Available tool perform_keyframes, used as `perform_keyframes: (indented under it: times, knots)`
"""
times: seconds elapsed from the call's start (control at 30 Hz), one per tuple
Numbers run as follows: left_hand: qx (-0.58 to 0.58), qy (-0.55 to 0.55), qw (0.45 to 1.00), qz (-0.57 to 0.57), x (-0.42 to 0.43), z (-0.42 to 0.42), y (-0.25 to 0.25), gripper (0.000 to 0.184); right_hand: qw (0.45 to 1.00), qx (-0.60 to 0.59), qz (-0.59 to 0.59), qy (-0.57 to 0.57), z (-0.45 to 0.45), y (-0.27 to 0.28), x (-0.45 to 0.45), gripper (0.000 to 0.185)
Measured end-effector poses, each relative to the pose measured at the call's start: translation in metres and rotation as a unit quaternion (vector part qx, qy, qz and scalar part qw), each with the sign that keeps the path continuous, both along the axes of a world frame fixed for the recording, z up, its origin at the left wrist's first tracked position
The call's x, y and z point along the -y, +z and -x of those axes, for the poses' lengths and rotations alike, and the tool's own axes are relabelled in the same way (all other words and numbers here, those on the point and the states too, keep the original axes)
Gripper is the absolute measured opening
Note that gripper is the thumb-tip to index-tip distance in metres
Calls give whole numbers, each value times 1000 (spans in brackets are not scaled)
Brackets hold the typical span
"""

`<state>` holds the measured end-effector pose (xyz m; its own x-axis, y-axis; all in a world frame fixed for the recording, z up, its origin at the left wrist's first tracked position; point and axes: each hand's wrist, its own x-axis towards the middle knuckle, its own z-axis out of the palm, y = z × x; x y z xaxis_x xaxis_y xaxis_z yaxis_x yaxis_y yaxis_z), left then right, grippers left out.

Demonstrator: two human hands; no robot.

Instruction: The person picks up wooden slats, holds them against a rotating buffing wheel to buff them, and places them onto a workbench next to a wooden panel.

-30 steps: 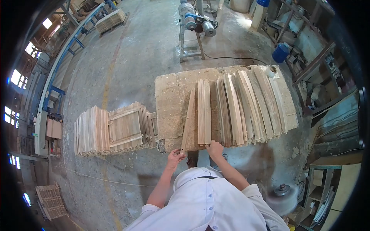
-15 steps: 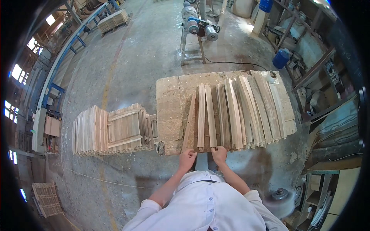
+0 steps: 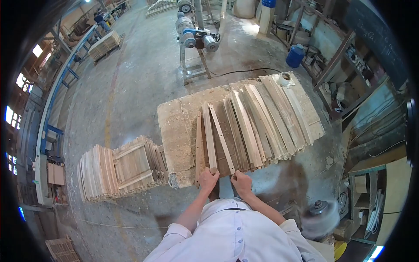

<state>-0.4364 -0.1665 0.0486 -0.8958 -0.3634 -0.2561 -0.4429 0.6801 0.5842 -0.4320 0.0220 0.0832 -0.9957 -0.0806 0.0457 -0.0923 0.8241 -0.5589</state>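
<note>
At the near edge of a cardboard-topped surface (image 3: 179, 131), my left hand (image 3: 208, 179) is closed on the end of a wooden strip (image 3: 209, 139). My right hand (image 3: 241, 181) grips the near end of another strip (image 3: 222, 139), which has dark holes and slants away to the left. A separate strip (image 3: 198, 148) lies left of my left hand. Right of both hands, many wooden strips (image 3: 262, 122) lie side by side, lengthwise away from me.
Stacked wooden pieces (image 3: 118, 168) stand at the left. Beyond the surface is a machine on a metal stand (image 3: 196, 39), with a cable on the floor. A blue container (image 3: 295, 56) and shelving (image 3: 334, 65) are at the right. A distant person (image 3: 101, 21) is at upper left.
My left hand has gone from the leftmost strip to the one beside it. The strip at my right hand has separated from its neighbour and turned, showing its holes. The whole view has shifted.
</note>
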Motion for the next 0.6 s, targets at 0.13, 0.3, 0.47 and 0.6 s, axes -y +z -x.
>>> perform_keyframes:
  times: [0.13,0.3,0.47,0.6]
  knots:
    - [62,45,951,-299,19,-20,-19,39,996,26,86,-10,-2,-4,2,25]
    - [123,114,852,-497,23,-43,-20,33,994,52,91,7,-5,-11,10,26]
    - [126,129,847,-500,21,-48,-26,33,994,72,63,52,-8,-33,7,25]
    - [121,83,906,-396,20,-50,-32,36,992,78,86,48,-7,-16,1,24]
